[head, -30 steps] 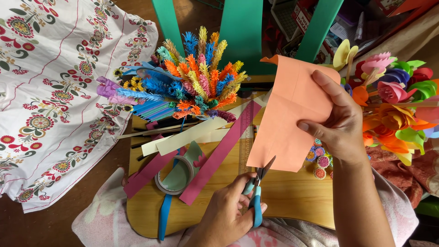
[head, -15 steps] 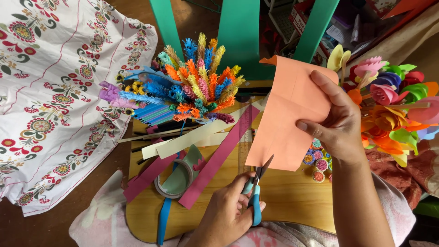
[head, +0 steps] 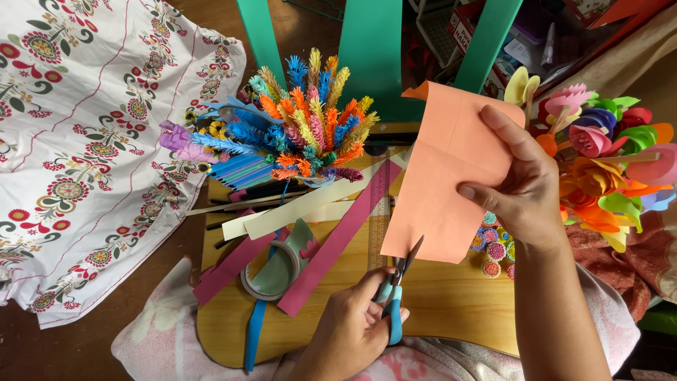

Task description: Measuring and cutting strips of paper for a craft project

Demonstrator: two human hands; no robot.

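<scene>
My right hand [head: 525,187] holds up a folded salmon-orange paper sheet [head: 441,187], thumb on its front and fingers over its top right edge. Below it, my left hand [head: 352,328] grips blue-handled scissors [head: 395,296]. Their blades are slightly apart, with the tips at the sheet's bottom edge. Both hands are above a wooden board [head: 451,303] that rests on my lap.
On the board lie pink strips [head: 338,243], cream strips [head: 303,204], a tape roll [head: 271,271], a ruler and small quilled paper discs [head: 493,250]. A bunch of fringed paper flowers [head: 303,127] stands behind, more paper flowers [head: 599,162] at right, floral cloth [head: 84,141] at left, and green chair legs [head: 370,56] beyond.
The scissor tips have crept slightly up to the sheet's lower edge. My right hand keeps the paper in nearly the same place.
</scene>
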